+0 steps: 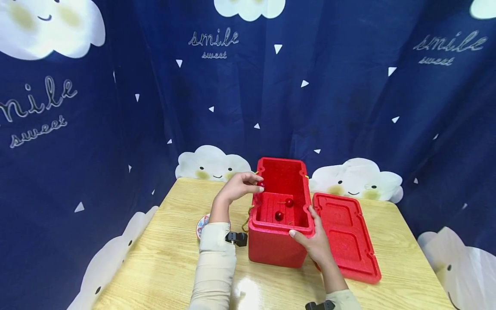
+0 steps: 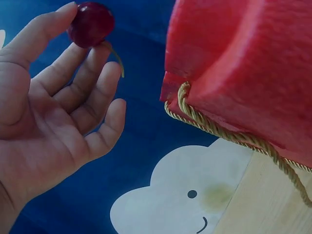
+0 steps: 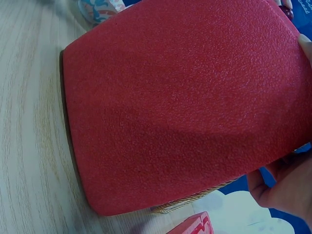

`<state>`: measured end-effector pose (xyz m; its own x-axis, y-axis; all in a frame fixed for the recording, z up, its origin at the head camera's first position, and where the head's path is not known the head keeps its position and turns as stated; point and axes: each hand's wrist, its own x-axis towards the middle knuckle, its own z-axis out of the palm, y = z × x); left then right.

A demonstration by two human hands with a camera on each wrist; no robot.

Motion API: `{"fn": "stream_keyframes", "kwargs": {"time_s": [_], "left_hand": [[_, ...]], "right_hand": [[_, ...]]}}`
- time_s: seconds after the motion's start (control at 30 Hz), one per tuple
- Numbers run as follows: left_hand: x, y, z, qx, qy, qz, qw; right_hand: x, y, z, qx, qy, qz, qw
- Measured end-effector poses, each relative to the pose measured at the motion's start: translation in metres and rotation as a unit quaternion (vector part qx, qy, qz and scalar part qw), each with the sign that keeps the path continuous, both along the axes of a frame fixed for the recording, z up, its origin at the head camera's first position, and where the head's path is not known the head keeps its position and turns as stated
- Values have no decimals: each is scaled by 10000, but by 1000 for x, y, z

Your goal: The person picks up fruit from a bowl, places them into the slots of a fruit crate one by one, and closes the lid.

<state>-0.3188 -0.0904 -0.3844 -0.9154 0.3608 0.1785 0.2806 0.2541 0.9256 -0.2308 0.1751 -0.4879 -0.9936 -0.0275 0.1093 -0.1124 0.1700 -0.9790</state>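
My left hand (image 1: 239,187) pinches a dark red cherry (image 2: 91,24) between thumb and fingertips, over the left rim of a red foam box (image 1: 276,247). A thin stem hangs from this cherry in the left wrist view; the other fingers are loosely bent. Inside the box, on its ribbed floor, lie a cherry (image 1: 289,202) and another one nearer the front (image 1: 279,215). At the box's near right corner my right hand (image 1: 319,242) grips the rim, thumb at the front and fingers along the right side.
The red lid (image 1: 345,237) lies on the wooden table (image 1: 155,267) right of the box. A patterned bowl (image 1: 201,224) stands left, partly behind the left forearm. Yellow rope (image 2: 234,134) runs along the box's side. A blue curtain (image 1: 232,99) hangs behind.
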Motion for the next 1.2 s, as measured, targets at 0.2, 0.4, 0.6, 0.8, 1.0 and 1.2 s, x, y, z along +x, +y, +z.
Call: {"fn": "stream_keyframes", "kwargs": {"time_s": [0.2,0.4,0.6,0.8,1.0,1.2], "left_hand": [[-15,0,3,-109,-183,-412,9989],[-28,2,8,-186,-681,-591,9958],[-34,9,13,-367,-995,-667,9921],[-44,16,16,-413,-1258,-909,9870],[-52,22,15,-142,-1574,-1121,9810],[-54,34,5,132,-1780,-1280,9756]], "right_hand": [[0,-1,0,9,24,37,10000],[0,-1,1,-13,-28,48,10000],[0,-2,2,61,-18,43,10000],[-1,-1,2,55,35,47,10000],[-3,-1,2,124,55,39,9999],[-2,0,0,90,7,34,10000]]}}
